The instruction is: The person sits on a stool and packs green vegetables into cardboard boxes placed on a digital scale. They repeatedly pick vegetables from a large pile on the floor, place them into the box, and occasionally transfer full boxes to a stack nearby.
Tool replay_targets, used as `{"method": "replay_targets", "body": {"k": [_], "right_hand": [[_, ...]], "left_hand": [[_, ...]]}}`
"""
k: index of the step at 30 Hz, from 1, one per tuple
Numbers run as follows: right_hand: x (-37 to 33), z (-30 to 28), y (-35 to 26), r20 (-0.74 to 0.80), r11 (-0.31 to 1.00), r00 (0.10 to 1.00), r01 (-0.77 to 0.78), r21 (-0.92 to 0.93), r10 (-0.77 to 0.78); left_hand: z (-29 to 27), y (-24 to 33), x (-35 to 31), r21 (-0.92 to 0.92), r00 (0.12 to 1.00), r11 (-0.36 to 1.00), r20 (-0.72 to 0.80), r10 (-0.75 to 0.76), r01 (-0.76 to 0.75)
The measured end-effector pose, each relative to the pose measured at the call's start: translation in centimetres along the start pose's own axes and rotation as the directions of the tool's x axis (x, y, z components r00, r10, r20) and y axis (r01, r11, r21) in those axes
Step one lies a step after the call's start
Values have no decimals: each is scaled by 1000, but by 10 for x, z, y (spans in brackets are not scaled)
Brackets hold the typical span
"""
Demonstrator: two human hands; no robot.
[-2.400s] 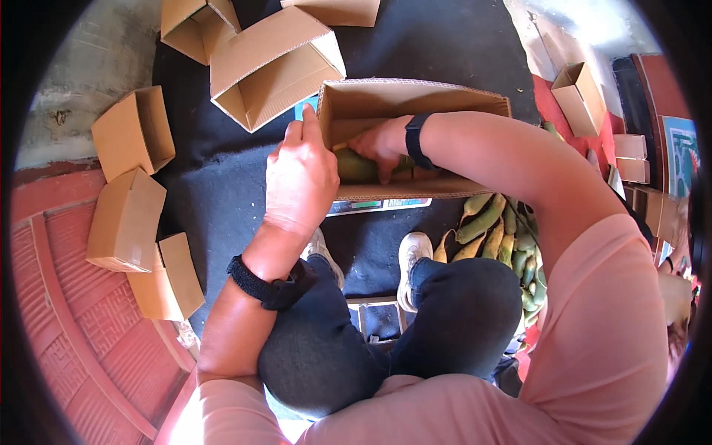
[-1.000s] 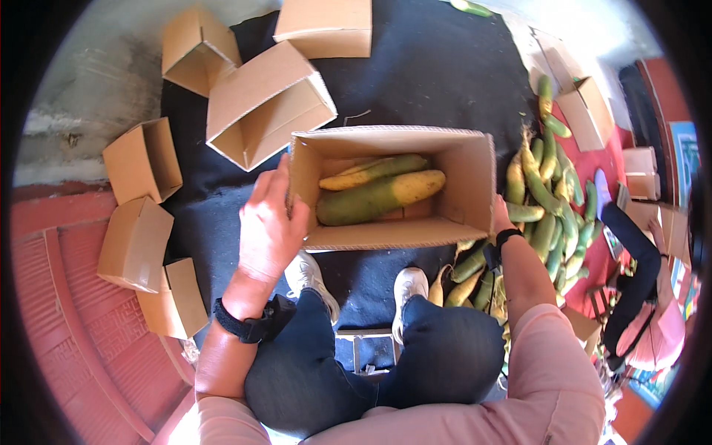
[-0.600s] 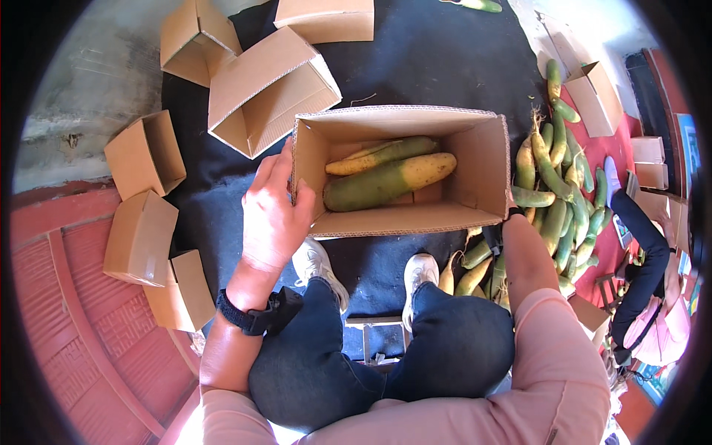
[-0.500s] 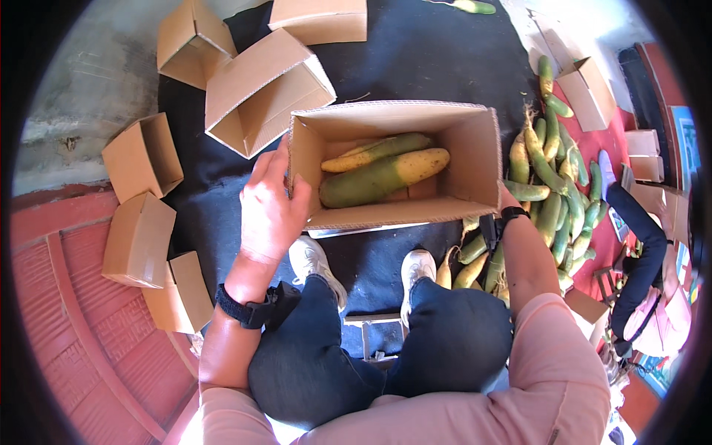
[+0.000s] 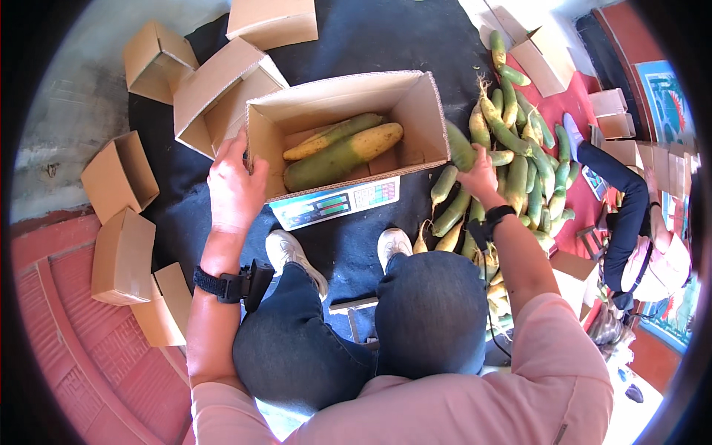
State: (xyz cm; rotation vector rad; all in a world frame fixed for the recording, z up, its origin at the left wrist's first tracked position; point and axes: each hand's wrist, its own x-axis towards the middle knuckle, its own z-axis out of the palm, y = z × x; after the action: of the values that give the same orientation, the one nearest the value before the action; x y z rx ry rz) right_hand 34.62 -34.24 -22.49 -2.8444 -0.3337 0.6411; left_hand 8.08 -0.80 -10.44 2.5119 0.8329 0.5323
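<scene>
A cardboard box (image 5: 415, 159) stands open-topped in front of me on a digital scale (image 5: 348, 204). Two large green radishes with yellowish ends lie inside it; the nearer radish (image 5: 334, 163) is the thicker. My left hand (image 5: 236, 185) grips the box's left wall, thumb at the rim and fingers along the outside. Just beyond the right wall, my right hand (image 5: 480, 178) has its fingers closed on the end of another green radish (image 5: 460, 147), partly hidden by the box. The radish pile lies beside and under that hand.
A large pile of green radishes (image 5: 538, 170) covers the right side of the black sheet (image 5: 356, 52). Several cardboard boxes, such as one tipped open (image 5: 215, 96), stand at left and far left. A co-worker's dark sleeve (image 5: 630, 185) reaches in at far right.
My right hand has come from behind the box's right wall onto a radish beside it. The view has shifted, and more of the scale shows under the box. My left hand keeps its hold.
</scene>
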Motion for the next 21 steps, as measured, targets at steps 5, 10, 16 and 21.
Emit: {"method": "replay_targets", "body": {"k": [5, 10, 16, 21], "right_hand": [[6, 60, 21, -66, 951, 989, -146, -273, 133], [9, 44, 21, 97, 923, 985, -94, -374, 140], [-18, -41, 52, -402, 955, 907, 218, 201, -123], [-87, -188, -44, -354, 713, 672, 701, 18, -651]], "left_hand": [[3, 7, 4, -45, 1000, 999, 18, 2, -1], [0, 9, 2, -61, 998, 997, 50, -49, 52], [-2, 10, 1, -89, 996, 994, 56, -67, 71], [0, 6, 3, -76, 999, 997, 1, -32, 32]]}}
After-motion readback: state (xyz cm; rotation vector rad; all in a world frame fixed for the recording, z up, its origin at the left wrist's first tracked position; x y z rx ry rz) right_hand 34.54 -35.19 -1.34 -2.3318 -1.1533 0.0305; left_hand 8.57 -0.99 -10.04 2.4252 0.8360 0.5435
